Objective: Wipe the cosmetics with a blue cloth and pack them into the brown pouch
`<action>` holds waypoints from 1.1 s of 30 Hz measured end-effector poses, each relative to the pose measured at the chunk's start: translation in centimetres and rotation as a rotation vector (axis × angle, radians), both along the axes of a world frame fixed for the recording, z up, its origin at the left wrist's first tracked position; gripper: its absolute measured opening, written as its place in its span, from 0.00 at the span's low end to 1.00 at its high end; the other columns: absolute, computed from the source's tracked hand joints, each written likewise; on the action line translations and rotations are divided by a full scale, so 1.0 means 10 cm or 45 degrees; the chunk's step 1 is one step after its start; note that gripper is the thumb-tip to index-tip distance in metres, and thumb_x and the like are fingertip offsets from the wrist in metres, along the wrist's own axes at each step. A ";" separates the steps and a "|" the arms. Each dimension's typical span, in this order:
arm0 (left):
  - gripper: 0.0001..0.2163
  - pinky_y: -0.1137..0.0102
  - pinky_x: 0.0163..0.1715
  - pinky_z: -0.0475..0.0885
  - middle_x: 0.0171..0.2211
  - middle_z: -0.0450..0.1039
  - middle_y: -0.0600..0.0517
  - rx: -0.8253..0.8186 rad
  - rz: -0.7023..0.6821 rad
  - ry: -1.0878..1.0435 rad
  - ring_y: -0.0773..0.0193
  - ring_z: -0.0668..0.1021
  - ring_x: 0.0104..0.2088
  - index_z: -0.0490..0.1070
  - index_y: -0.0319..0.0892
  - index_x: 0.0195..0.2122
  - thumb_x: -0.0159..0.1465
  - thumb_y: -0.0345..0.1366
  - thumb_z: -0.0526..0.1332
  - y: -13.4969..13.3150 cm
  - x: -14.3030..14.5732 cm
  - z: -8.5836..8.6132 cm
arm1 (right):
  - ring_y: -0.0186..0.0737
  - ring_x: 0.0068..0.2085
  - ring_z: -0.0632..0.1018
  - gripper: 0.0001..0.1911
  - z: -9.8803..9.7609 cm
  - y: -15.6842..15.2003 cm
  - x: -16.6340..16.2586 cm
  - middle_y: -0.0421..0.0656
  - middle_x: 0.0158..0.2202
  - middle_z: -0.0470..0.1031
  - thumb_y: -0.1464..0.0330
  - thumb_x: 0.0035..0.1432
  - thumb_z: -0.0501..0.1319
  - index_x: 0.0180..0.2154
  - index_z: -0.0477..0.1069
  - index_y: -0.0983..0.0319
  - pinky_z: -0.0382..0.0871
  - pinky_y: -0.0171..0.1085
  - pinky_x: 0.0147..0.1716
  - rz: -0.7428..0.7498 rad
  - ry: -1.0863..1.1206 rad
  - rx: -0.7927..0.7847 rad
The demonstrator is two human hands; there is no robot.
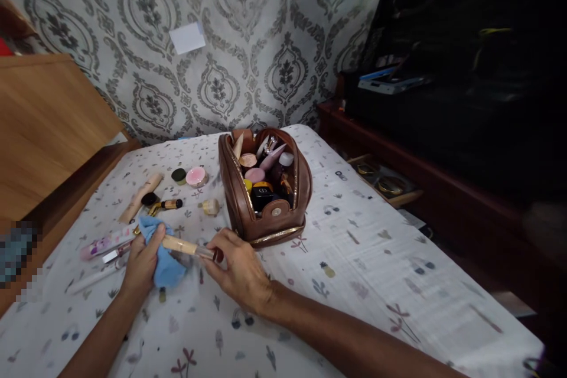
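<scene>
My left hand point(144, 263) is closed on a light blue cloth point(169, 269), which is bunched against one end of a slim beige cosmetic tube point(181, 245). The tube's clear and brown end sits in the fingers of my right hand point(237, 263). Both hands hover low over the patterned sheet, left of an unzipped brown leather makeup bag point(230, 189). Jars, tubes and a black box fill the bag. Beside my left hand lie a pink-and-white tube point(108, 242) and other slender cosmetics, partly covered by the hand.
Beyond my hands lie a pink jar point(196, 176), a dark green-lidded jar point(179, 176), a small cream-coloured bottle point(210, 207) and a long beige tube point(140, 196). A wooden panel point(53, 100) borders the left side. Dark furniture point(443, 201) with an opened drawer stands right.
</scene>
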State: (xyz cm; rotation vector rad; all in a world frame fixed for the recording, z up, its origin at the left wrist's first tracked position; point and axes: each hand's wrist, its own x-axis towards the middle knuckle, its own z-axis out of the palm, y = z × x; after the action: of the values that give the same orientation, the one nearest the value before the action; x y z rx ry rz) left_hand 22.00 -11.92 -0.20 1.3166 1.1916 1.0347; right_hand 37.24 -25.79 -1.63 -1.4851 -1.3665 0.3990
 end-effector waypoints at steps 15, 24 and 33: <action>0.27 0.68 0.30 0.76 0.35 0.77 0.51 -0.207 -0.409 -0.386 0.59 0.80 0.35 0.68 0.44 0.45 0.56 0.60 0.66 -0.25 0.17 -0.02 | 0.32 0.22 0.72 0.09 0.04 -0.02 -0.07 0.34 0.20 0.67 0.67 0.62 0.59 0.29 0.66 0.60 0.61 0.31 0.25 0.257 0.473 -0.302; 0.21 0.71 0.16 0.71 0.32 0.76 0.54 -0.403 -0.810 -0.467 0.68 0.73 0.17 0.68 0.42 0.42 0.57 0.49 0.71 -0.45 0.19 0.03 | 0.33 0.22 0.77 0.29 -0.05 0.09 -0.05 0.39 0.29 0.75 0.42 0.52 0.63 0.34 0.67 0.63 0.61 0.30 0.18 0.583 1.047 -0.461; 0.22 0.74 0.24 0.71 0.25 0.75 0.53 -0.262 -0.550 -0.474 0.67 0.75 0.24 0.70 0.41 0.37 0.56 0.55 0.70 -0.33 0.17 0.07 | 0.28 0.19 0.72 0.27 0.04 0.07 -0.01 0.37 0.26 0.73 0.46 0.49 0.67 0.30 0.68 0.63 0.58 0.29 0.17 0.599 0.920 -0.522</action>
State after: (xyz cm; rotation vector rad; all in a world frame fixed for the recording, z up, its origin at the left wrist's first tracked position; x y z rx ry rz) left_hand 23.65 -15.18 0.51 1.0954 0.6732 0.7740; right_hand 37.10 -25.12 -1.21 -1.1253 -1.0492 1.4331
